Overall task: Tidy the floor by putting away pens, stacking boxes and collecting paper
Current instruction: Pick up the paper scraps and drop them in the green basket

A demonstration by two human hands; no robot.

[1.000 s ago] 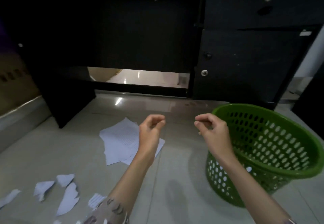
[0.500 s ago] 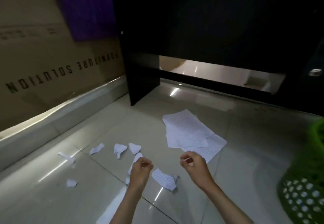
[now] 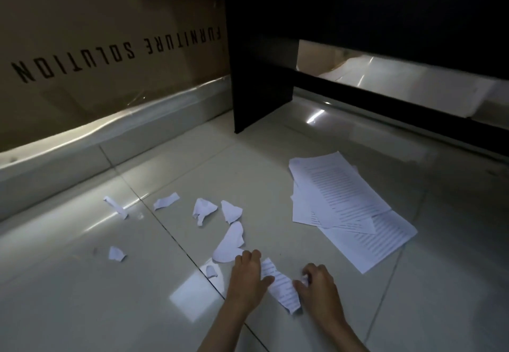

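You're down on the tiled floor [image 3: 275,137] with both hands around the torn lined scrap [image 3: 281,285] — left hand [image 3: 246,277] has its fingers laid down close together over the scrap's left edge, thumb poking out toward the paper, and right hand [image 3: 319,285] sits curled at the scrap's right edge with what looks like a small white bit pinched at the fingertips (can't say for sure whether that's a corner of this scrap or a separate crumb). This stuff weighs basically nothing and it's floppy, so it'll flutter or slide on that glossy tile if you swipe at it. Best bet, I'd say: pin one edge flat, get a fingernail under the curled torn edge and pinch there — flat-lying paper is a pain to lift from the middle. The bigger curved scrap [image 3: 230,244] is right above your left knuckles, more bits [image 3: 203,210] scattered further left, and the full printed sheets [image 3: 341,203] lie fanned out to the right near the dark desk [image 3: 261,76]. Those sheets are stiffer as a stack, so square them and grab a long edge.
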